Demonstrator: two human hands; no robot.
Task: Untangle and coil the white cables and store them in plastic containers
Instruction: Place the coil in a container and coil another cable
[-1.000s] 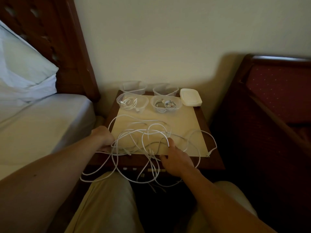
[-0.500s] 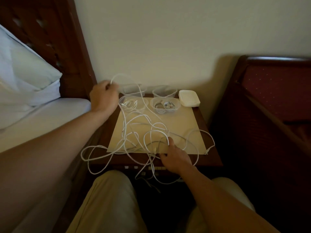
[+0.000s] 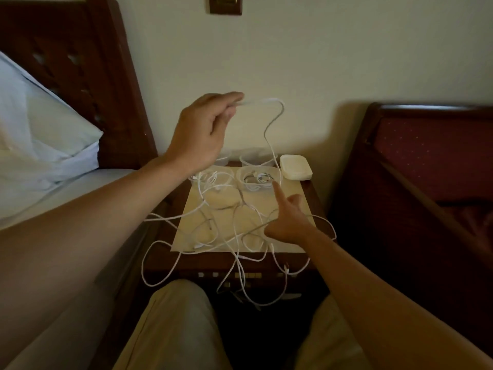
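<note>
A tangle of white cables (image 3: pixel 232 236) sprawls over a cream mat (image 3: pixel 290 244) on a wooden nightstand and hangs off its front edge. My left hand (image 3: pixel 202 132) is raised high above the table and pinches one cable end; that strand loops right and drops towards the containers. My right hand (image 3: pixel 288 220) hovers over the mat's right side, index finger stretched up to the hanging strand, the other fingers curled where a taut strand runs in. Two clear plastic containers (image 3: pixel 256 180) (image 3: pixel 213 180) at the mat's back hold coiled cables.
Two more clear containers (image 3: pixel 253 158) stand behind, against the wall, beside a stack of white lids (image 3: pixel 294 166). A bed with a pillow (image 3: pixel 40 134) and dark headboard is at left, a red upholstered headboard (image 3: pixel 432 156) at right. My knees sit below the nightstand (image 3: pixel 312 193).
My left hand has risen from the mat's left edge to well above the table, drawing a cable end up. My right hand has moved from the front edge towards the containers, index finger extended.
</note>
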